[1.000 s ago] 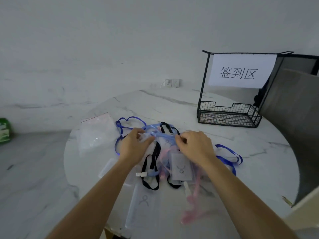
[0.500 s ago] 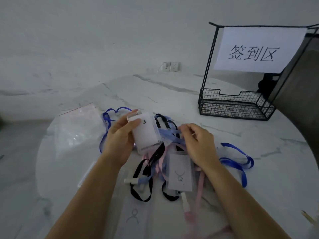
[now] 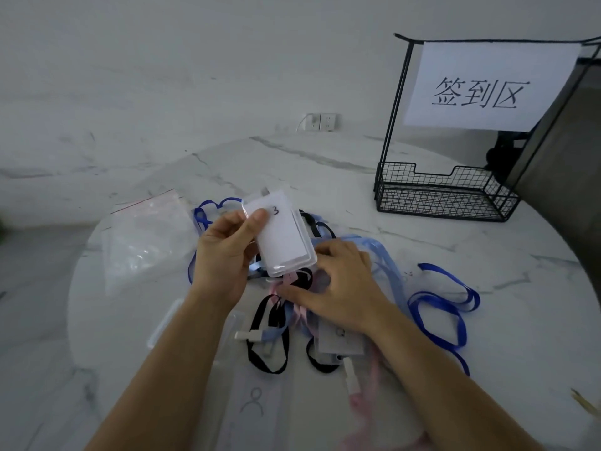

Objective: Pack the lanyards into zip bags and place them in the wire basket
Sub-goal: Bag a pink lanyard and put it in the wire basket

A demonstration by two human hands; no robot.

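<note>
A tangle of lanyards lies mid-table: dark blue (image 3: 439,307), light blue (image 3: 383,255), black (image 3: 270,323) and pink (image 3: 364,385) straps. My left hand (image 3: 224,255) holds up a clear badge holder (image 3: 283,236) marked "3", thumb on its front. My right hand (image 3: 338,284) reaches under it and pinches straps in the pile. A clear zip bag (image 3: 143,236) with a red seal lies at the left. The black wire basket (image 3: 445,196) stands at the back right.
The round marble table (image 3: 325,164) carries more badge holders: one under my right wrist (image 3: 338,340), another at the near edge (image 3: 253,411). A paper sign (image 3: 487,86) hangs on the basket's tall frame. A chair back (image 3: 566,157) stands at the far right.
My left hand has lifted the badge holder out of the pile and raised it. My right hand has moved left and down, under the holder, into the straps.
</note>
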